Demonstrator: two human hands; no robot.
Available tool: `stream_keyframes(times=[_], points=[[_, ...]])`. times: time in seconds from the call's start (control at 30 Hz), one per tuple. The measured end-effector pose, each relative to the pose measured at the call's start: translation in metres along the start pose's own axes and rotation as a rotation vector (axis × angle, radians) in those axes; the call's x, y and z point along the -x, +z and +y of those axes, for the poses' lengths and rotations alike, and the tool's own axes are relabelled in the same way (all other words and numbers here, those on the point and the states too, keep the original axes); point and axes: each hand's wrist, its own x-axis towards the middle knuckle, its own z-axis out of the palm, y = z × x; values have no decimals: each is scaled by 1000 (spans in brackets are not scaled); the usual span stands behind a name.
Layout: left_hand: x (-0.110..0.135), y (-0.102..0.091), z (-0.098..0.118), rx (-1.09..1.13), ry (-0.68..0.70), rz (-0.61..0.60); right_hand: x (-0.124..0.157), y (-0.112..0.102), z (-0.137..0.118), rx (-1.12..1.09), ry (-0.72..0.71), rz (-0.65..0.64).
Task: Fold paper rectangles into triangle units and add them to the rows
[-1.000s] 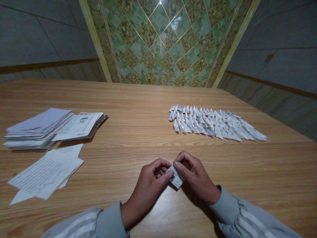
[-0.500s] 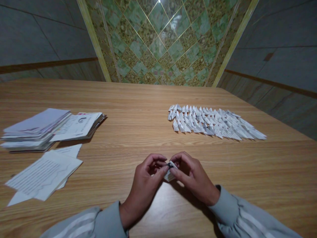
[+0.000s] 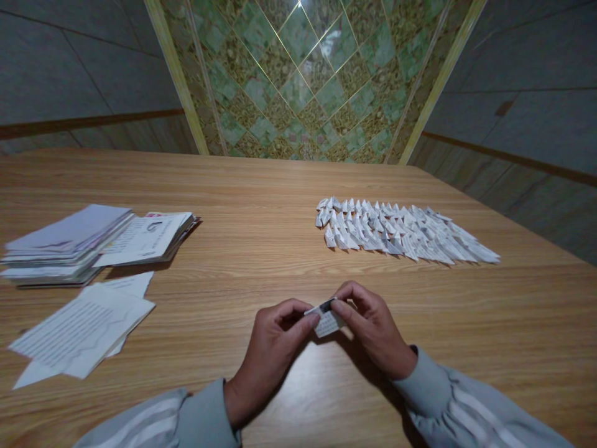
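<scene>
A small folded piece of printed paper (image 3: pixel 329 323), white with a dark patch along its upper edge, is held between both hands above the near middle of the table. My left hand (image 3: pixel 280 333) pinches its left end between thumb and fingers. At the upper right corner, my right hand (image 3: pixel 370 323) grips it the same way, thumb toward me. Beyond the hands, to the right, several rows of small folded paper pieces (image 3: pixel 387 230) with pointed tips stand close together.
At the left lie a thick stack of papers (image 3: pixel 69 233) and a smaller pile of printed sheets (image 3: pixel 144 239) against it. Loose lined sheets (image 3: pixel 84 323) rest nearer to me. The wooden table (image 3: pixel 242 249) reaches toward a tiled wall (image 3: pixel 298 87).
My hands have moved slightly apart, the right one shifting right. More of the folded paper's printed face now shows between them. The stacks and rows stay where they were.
</scene>
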Motion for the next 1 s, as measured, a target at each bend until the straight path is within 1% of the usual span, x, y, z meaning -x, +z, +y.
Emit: stream_keyframes(times=[0.1,0.2,0.33,0.63,0.73,0.8,0.9,1.0], points=[[0,0,2,-10,-4,-9,0,0,-1,85,-26,-21],[0,1,2,-3,-13,-3,1,0,-2,163,-85,-1],[-1,2,1,32,-35,55,0,-3,-2,170,-108,18],[-1,-2,3,35,-10,44,-1,-5,-2,193,-153,58],[-1,-2,3,30,24,18,-1,-4,-2,192,-160,66],[-1,-2,3,54,18,1,-1,-5,-2,195,-168,75],[-1,0,2,137,-71,-65,-1,-4,-2,177,-168,90],[-1,1,-3,135,-152,-164,0,-2,-1,83,-118,101]])
